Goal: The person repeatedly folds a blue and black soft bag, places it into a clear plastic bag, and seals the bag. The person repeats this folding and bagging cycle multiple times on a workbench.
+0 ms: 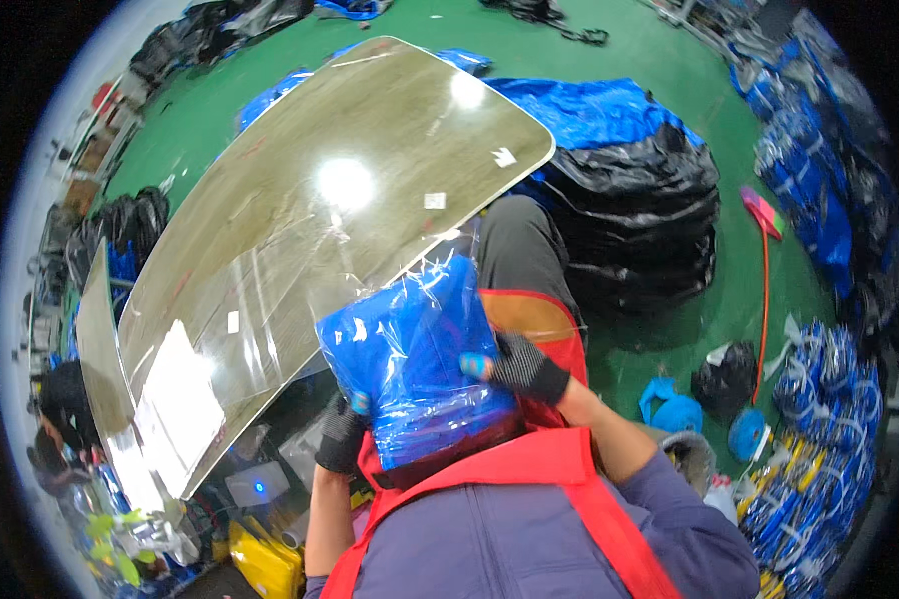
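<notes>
You look to be mid-handling on the blue package (415,344), a folded blue item in loose clear plastic; exact step is a guess, maybe squaring it up or smoothing the wrap. It sits in front of your body, over the lap and the red apron (489,454), just off the near edge of the bench (300,200) as seen; can't tell if it touches that edge or rests on your legs. Your right hand (524,367), striped glove, grips its right side: blue-tipped thumb lies on the front face, other fingers mostly out of sight. Your left hand (345,436) grasps the lower left edge, blue tip at the side, the rest tucked behind, so finger spread there can't be read. Neither looks released. Plastic stands up loose at the top, so next move likely calls for even support from both sides and a light press; slick film could slip or bunch. Black bag stack (629,220) sits on the green floor (759,339) past your knee, well apart from the package.
</notes>
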Demonstrator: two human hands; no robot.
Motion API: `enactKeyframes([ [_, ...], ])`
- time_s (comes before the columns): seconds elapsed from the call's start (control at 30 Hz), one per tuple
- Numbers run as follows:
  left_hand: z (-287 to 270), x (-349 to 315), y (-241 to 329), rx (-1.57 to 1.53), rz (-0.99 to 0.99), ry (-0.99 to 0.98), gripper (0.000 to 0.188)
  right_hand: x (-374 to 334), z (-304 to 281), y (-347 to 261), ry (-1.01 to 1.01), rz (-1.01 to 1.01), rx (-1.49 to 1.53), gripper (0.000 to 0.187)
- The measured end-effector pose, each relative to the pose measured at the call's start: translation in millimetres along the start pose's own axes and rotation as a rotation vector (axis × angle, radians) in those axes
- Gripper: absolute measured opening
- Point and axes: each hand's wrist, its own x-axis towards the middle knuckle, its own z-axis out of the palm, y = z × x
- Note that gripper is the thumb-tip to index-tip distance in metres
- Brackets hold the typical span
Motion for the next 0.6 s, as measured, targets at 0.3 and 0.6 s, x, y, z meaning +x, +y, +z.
enactKeyframes([
  [0.3,2.9,-3.8,-44.3,-0.239,-0.032,-0.062,0.071,-1.9,6.4,5.8,-0.065,0.074,-0.002,0.079],
  [0.6,-29.2,5.3,57.9,0.577,0.559,-0.484,0.05,33.2,-22.4,-40.1,-0.156,-0.09,0.51,0.061],
])
